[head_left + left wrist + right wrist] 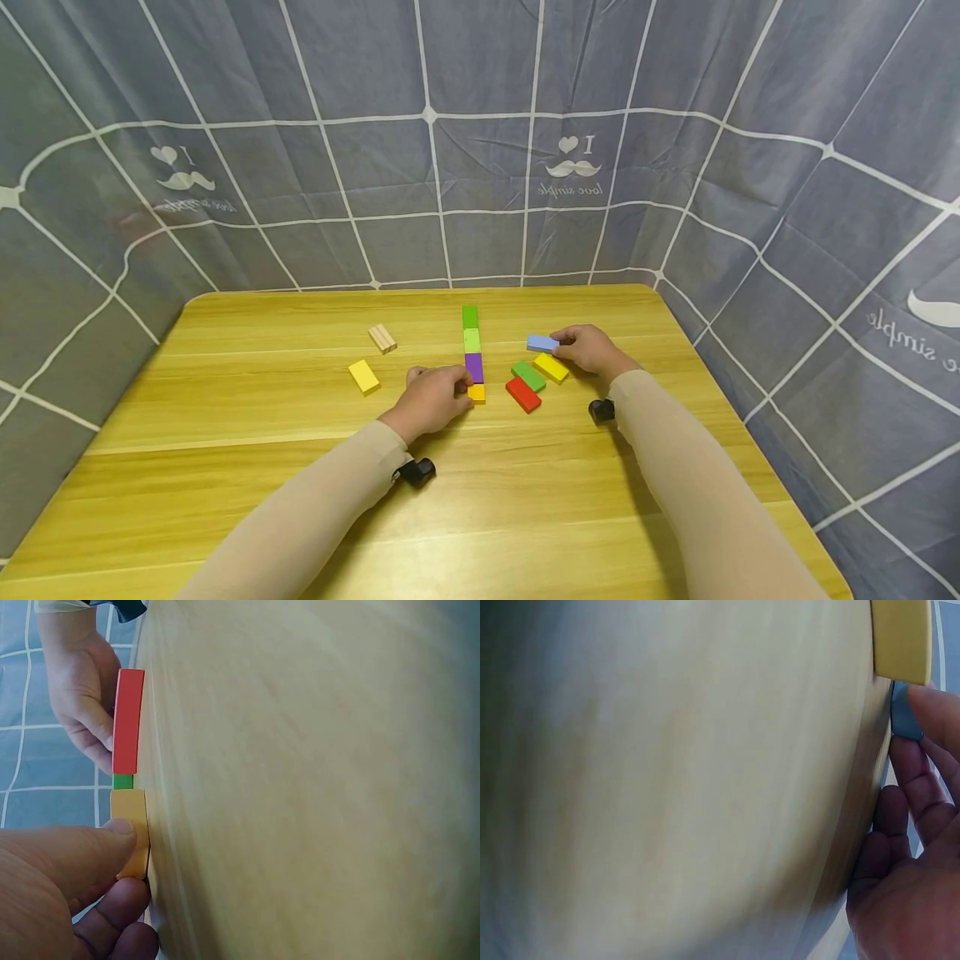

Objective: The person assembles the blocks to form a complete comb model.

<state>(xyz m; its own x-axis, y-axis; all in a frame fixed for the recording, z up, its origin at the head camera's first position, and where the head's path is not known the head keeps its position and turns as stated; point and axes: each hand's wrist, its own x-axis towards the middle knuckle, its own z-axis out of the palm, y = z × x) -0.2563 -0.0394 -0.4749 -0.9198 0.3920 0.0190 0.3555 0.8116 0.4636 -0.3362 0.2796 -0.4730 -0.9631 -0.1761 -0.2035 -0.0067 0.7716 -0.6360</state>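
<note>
My left hand (pixel 432 400) pinches an orange block (pixel 477 394) at the near end of a straight row on the table. In the left wrist view, the thumb lies on the orange block (pixel 129 806) with fingers curled by its lower end. Beyond it in line are a purple block (pixel 474 367), a light green block (pixel 471 340) and a darker green block (pixel 470 317). To the right, my right hand (pixel 588 348) grips the right end of a blue block (pixel 542 343). The right wrist view shows the blue block (pixel 906 712) between thumb and fingers, partly hidden.
Just below the blue block lie a yellow block (pixel 551 367), a green block (pixel 528 376) and a red block (pixel 523 394). Left of the row are another yellow block (pixel 364 377) and a plain wood grooved block (pixel 382 338). A grey checked curtain (pixel 480 167) surrounds the wooden table (pixel 262 392).
</note>
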